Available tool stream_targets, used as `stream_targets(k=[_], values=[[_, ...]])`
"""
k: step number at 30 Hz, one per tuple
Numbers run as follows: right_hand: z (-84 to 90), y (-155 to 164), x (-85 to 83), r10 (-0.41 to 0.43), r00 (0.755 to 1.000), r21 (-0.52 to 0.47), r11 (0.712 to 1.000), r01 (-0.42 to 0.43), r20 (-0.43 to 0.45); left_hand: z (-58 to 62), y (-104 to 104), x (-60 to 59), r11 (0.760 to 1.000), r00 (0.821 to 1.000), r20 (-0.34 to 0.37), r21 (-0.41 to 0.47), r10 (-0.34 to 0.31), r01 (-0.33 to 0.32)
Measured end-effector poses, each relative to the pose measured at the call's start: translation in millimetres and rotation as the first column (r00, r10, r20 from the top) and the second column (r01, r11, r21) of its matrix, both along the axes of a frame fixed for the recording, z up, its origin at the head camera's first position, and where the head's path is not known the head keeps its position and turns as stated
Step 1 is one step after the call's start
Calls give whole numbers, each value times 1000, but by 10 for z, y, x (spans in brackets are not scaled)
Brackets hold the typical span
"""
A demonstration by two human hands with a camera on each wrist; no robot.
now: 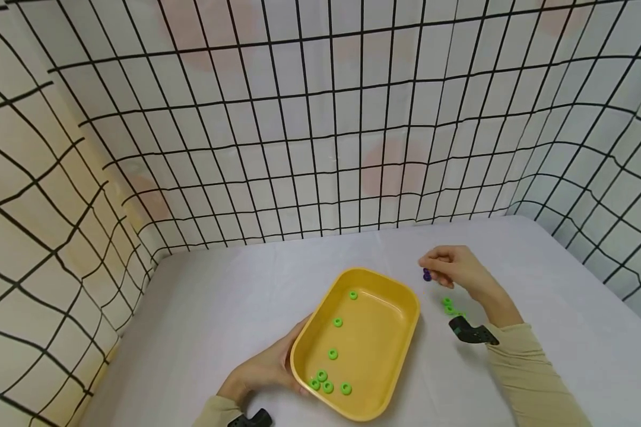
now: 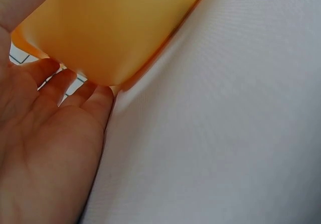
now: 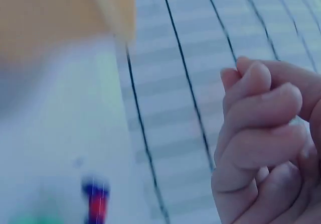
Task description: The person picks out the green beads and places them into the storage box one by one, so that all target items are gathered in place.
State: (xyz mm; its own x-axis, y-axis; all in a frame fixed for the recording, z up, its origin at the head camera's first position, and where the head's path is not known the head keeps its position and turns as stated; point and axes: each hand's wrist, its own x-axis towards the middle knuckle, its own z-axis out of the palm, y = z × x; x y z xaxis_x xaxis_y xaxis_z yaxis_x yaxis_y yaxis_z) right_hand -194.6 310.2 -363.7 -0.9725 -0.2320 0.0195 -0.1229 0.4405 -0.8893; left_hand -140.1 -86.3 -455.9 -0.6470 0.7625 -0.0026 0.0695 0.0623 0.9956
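A yellow plastic tray (image 1: pixel 368 356) with several small green rings (image 1: pixel 327 387) in it sits on the white-covered table. My left hand (image 1: pixel 269 365) grips the tray's near left side; in the left wrist view its curled fingers (image 2: pixel 60 86) touch the tray's underside at the corner. To the right of the tray, my right hand (image 1: pixel 456 270) is raised, its fingers curled and the thumb and index tips together. Nothing shows between those tips. Just below them are small purple pieces (image 1: pixel 427 274). In the right wrist view a blurred blue-and-red piece (image 3: pixel 96 201) lies on the table.
Several more green pieces (image 1: pixel 448 305) lie on the table right of the tray, beneath the right wrist. A black wire grid (image 1: pixel 320 130) backed with white cloth closes off the back and both sides. Each wrist carries a black camera mount (image 1: pixel 470 332).
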Motion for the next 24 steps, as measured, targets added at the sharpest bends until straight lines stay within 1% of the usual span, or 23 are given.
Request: stream_targets(k=[2,3,5,9,11,14,18,24], values=[[-95,225,0,-89,996,14,996,89,20,-4,4,-5,1000,1000,-23,4,-5,5],[-146,314,0,-116,993,28,993,115,36,-1,4,-3,1000,999,-31,1,-6,6],[-254,454,5,-147,986,67,988,142,80,5,5,-1,1000,999,-34,0,-6,6],[-454,622,13,-136,978,120,986,118,160,13,5,1,1000,1000,-25,1,-15,15],[-536,665,11,-120,975,127,987,97,188,11,6,-2,1000,999,-33,10,-19,20],[-621,688,4,-89,977,133,989,64,195,-3,6,-6,1000,998,-54,21,-21,22],[-665,675,-2,-58,981,145,989,31,184,-19,7,-4,1000,998,-54,23,-18,19],[-659,627,2,-61,979,196,980,22,193,2,5,9,999,999,-38,25,-24,25]])
